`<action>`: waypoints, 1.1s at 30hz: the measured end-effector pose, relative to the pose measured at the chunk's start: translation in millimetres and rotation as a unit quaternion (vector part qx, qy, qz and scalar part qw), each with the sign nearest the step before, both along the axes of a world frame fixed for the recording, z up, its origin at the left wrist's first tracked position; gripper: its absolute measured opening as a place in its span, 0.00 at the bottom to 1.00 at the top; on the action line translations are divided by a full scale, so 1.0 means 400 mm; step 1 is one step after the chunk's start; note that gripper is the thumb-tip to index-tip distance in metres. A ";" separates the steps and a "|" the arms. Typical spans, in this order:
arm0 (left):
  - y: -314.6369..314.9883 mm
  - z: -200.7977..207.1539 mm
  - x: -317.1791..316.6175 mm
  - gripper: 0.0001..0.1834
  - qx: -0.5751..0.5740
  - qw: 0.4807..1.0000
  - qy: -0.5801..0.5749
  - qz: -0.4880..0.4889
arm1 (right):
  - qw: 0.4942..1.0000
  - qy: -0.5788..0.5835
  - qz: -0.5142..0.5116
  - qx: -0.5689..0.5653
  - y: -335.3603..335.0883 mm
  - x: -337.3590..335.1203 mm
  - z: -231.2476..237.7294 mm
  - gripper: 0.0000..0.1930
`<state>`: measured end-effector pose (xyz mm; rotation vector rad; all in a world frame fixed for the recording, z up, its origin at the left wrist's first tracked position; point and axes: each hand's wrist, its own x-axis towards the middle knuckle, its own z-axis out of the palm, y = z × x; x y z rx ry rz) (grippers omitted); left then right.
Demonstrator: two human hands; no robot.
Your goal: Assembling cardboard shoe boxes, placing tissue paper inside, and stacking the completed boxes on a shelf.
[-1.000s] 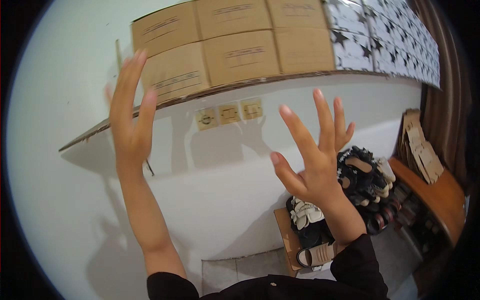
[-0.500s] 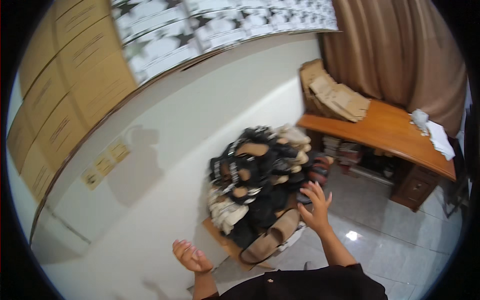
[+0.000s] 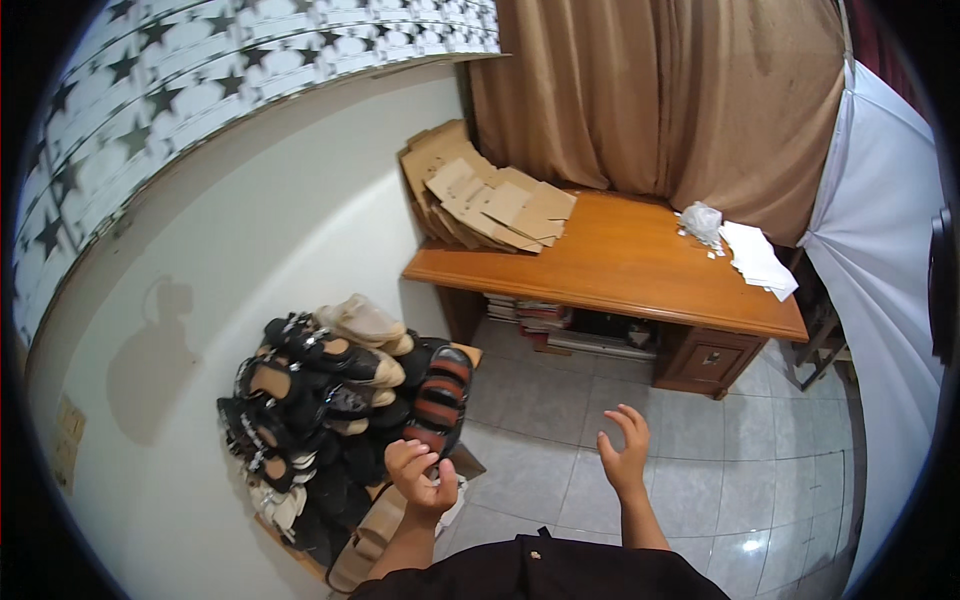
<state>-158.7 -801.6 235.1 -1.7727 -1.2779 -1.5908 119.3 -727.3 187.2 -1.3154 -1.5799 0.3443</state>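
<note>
My left hand (image 3: 422, 482) is raised in front of the right edge of a heaped pile of shoes, fingers loosely curved and thumb apart, with nothing in it. Over the tiled floor, my right hand (image 3: 625, 458) is held up empty, thumb and fingers spread. Nearest the left hand is a black slide sandal with reddish-brown straps (image 3: 440, 400). Black sandals with tan insoles (image 3: 270, 380) and a pale beige shoe (image 3: 358, 320) lie higher in the pile. A wide taupe strap or sandal (image 3: 372, 535) sits low by my left forearm, which partly covers it.
Beyond stands a wooden desk (image 3: 610, 270) with flattened cardboard (image 3: 500, 205), white paper (image 3: 757, 258) and a crumpled plastic bag (image 3: 702, 222) on top. Books (image 3: 540, 315) are stacked under it. Star-patterned boxes (image 3: 200, 95) line a shelf at upper left. A brown curtain (image 3: 650, 95) hangs behind.
The view has swung to the right, so the pile now sits further left and more of the desk shows. My left hand now appears before the pile's right edge, my right hand over the floor.
</note>
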 end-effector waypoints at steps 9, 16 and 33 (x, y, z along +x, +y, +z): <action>0.426 -0.048 0.038 0.13 -0.004 1.000 -0.004 0.010 | 1.000 0.017 0.004 -0.015 0.258 0.093 -0.071 0.14; 0.853 -0.053 0.028 0.16 -0.010 0.998 -0.054 0.026 | 0.998 -0.041 -0.001 0.049 0.662 0.070 0.002 0.13; 1.972 -0.327 0.027 0.28 -0.411 0.867 0.277 0.049 | 0.977 -0.185 0.082 -0.058 1.445 0.046 -0.207 0.17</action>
